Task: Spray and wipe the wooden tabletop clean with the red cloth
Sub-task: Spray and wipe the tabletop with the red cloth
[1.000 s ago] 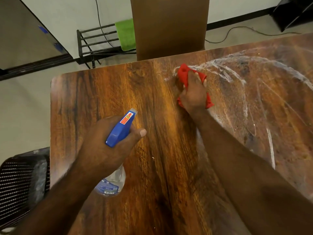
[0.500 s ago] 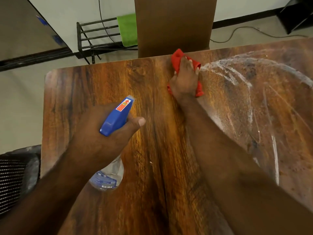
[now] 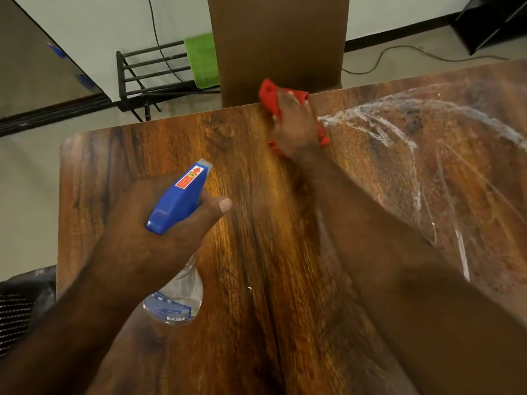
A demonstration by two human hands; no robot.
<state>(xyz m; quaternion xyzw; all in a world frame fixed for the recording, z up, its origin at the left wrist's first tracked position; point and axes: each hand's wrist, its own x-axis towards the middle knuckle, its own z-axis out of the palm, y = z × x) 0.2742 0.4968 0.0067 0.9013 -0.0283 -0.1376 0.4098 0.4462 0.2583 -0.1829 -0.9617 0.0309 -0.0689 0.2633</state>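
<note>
The wooden tabletop (image 3: 256, 252) fills most of the view, its glossy brown grain running from six toward twelve o'clock, with white foamy smears (image 3: 399, 138) arcing across the side toward two and three o'clock. A plain brown chair back (image 3: 279, 44) stands just past the far edge at twelve o'clock. The right arm reaches from five o'clock up to that edge, where the right hand (image 3: 295, 129) lies palm down, fingers close together and flat on the red cloth (image 3: 271, 98). The crumpled, soft cloth is pressed on the table at the far edge; it sticks out beyond the fingertips (image 3: 285, 101) and beside the wrist. The left arm comes in from seven o'clock; the left hand (image 3: 148, 232) is wrapped around the neck of a spray bottle (image 3: 176, 300), thumb stretched toward three o'clock. The bottle has a clear rounded body and a blue plastic trigger head (image 3: 179, 195) with a red label, nozzle pointing to one o'clock.
</note>
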